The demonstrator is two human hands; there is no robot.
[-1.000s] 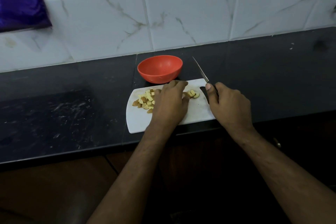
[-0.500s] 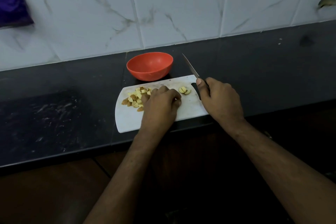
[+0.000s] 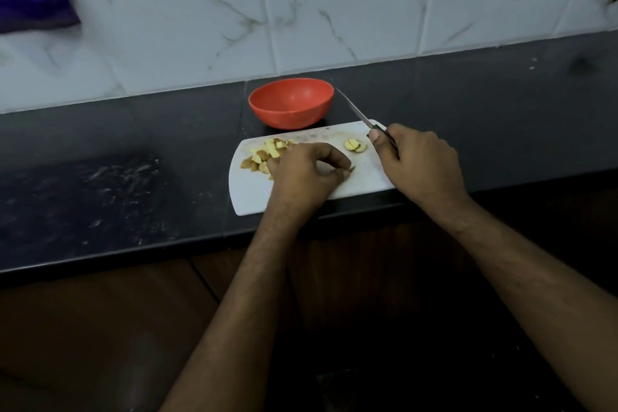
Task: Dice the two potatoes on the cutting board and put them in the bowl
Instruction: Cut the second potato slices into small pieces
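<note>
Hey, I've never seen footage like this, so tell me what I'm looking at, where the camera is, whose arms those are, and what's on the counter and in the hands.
No machine here: these are a person's two bare arms, filmed by one wide-angle camera worn on the head, looking forward and down. In front lies a dark counter against a white tiled wall. On it sits a white cutting board, and behind the board an orange bowl that looks empty. A heap of diced potato lies on the board's left part, and a small cut potato piece sits apart to the right. The right hand grips a knife with its blade pointing away toward the wall. The left hand, fingers curled, rests beside the heap; whether it pinches a piece I cannot tell.
</note>
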